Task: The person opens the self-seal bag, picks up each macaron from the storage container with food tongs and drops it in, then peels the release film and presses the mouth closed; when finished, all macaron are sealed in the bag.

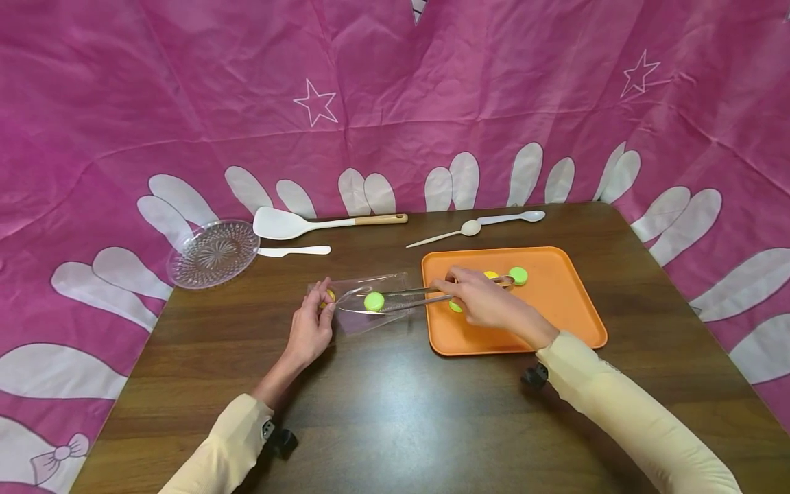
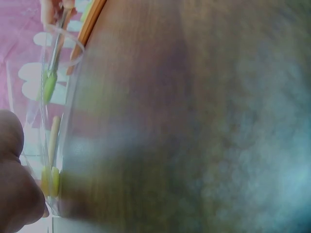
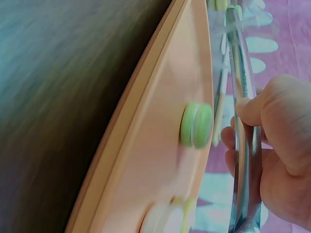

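Observation:
My right hand (image 1: pixel 484 298) grips a pair of metal tongs (image 1: pixel 420 300) above the orange tray (image 1: pixel 561 329). The tongs reach left into a clear plastic bag (image 1: pixel 358 328), with a light green macaron (image 1: pixel 374 302) between their tips. At the bag's far left end, my left hand (image 1: pixel 311 326) pinches the plastic. A yellow macaron (image 2: pixel 50 182) lies inside near those fingers, partly covered by them in the head view. On the tray sit a green macaron (image 3: pixel 196 125) under the right hand, another green macaron (image 1: pixel 518 276) and a yellow one (image 1: pixel 490 274) partly hidden by the tongs.
Behind the bag lie a white spatula (image 1: pixel 280 224) with a wooden handle and a white knife (image 1: pixel 296 251). A clear ribbed plate (image 1: pixel 214 254) stands at the left edge. Two spoons, one cream (image 1: pixel 470 228) and one white (image 1: pixel 532 216), lie behind the tray.

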### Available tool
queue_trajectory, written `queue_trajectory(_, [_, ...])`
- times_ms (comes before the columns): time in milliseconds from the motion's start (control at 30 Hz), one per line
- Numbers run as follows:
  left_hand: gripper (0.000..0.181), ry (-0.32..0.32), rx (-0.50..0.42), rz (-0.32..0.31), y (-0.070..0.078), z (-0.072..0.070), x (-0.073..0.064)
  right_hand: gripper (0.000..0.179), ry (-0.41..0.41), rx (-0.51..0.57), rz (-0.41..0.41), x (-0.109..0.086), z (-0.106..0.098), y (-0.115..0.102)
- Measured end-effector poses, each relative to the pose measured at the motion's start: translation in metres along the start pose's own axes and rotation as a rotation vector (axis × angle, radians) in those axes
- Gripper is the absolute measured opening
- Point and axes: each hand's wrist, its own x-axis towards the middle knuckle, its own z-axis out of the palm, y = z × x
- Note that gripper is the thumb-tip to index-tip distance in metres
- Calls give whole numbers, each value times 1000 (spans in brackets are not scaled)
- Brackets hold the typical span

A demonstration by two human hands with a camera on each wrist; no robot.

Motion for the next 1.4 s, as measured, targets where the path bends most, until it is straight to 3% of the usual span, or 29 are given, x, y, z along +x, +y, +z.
queue_trajectory(167, [14,1,-9,-6,1,1,0,47,-6,4,-42,17,7,-10])
queue_trajectory(367, [14,7,0,-14,1,2,0,45,-59,19,-36,34,14,-21])
queue_trajectory(533, [14,10,0,-9,1,3,0,41,-41,18,-74,45,19,-28])
queue_trajectory(867, [12,-2,-22,-36,4,1,-2,39,-42,19,-97,57,26,-35])
queue_trajectory(1133, [14,6,-17,-32,2,3,-3,40,-110,32,-56,64,29,-40])
queue_trajectory(1400, [14,5,-1,-30,4,2,-4,41,-130,35,-37,71,33,-42])
